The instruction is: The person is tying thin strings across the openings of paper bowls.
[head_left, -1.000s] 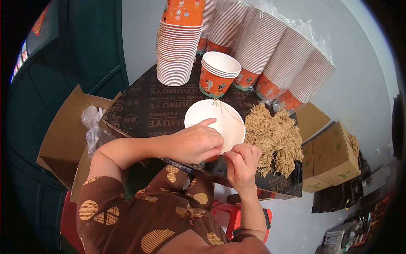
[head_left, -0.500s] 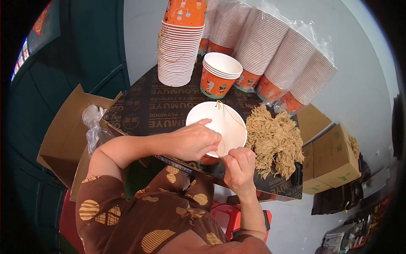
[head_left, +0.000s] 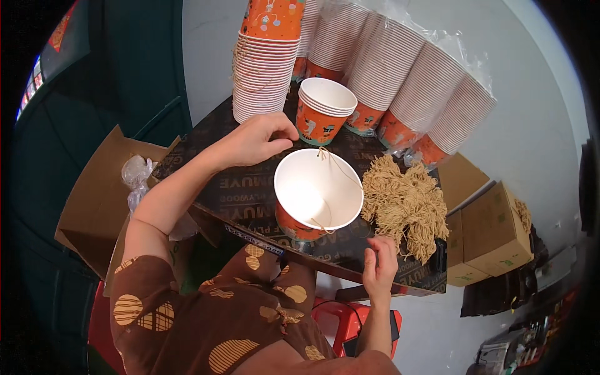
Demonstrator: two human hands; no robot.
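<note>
In front of me on the table stands an orange paper bucket [head_left: 299, 226] with a white inside. A thin tan cord [head_left: 342, 169] is knotted at its far rim, runs over the right side and passes through the near rim. My left hand [head_left: 259, 140] hovers beyond the bucket's left side, thumb and fingers apart and holding nothing. Close behind its fingertips is a short nest of orange buckets [head_left: 320, 124]. My right hand [head_left: 381, 265] is at the table's front edge, right of the bucket, loosely curled and empty. A heap of tan cords [head_left: 406, 206] lies just beyond it.
A tall upside-down stack of buckets [head_left: 265, 78] stands at the back left of the dark plywood table [head_left: 240, 181]. Several plastic-wrapped bucket stacks [head_left: 387, 59] line the back. Cardboard boxes flank the table, left [head_left: 90, 200] and right [head_left: 490, 234]. A red stool [head_left: 331, 319] stands below.
Both hands have let go of the cord at the near rim. My left hand has moved up and left beyond the bucket; my right has dropped back to the right.
</note>
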